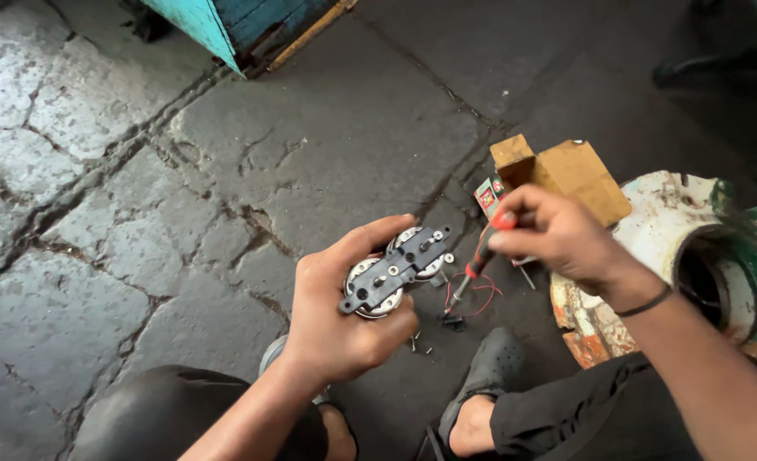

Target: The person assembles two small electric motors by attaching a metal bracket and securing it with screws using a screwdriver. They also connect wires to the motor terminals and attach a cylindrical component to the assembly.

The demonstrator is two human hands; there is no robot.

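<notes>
Twin round metal gauge units joined by a black plastic bracket sit in the left hand, fingers curled under the round housings and the thumb stretched along the top edge, clamped on the assembly. It looks light but rigid, with small screws on the bracket face; the plastic bracket and thin tabs seem the fragile parts, so the round metal bodies are the safer place to take hold, as this grip does. Thin red wires trail from it and could snag. The right hand is closed around a red-and-black handled screwdriver, its tip angled down just beside the assembly, apart from it. Loose small screws lie on the dark cracked stone floor. Behind the right hand sits a brown cardboard box, and a worn white-and-green round metal drum stands near.
</notes>
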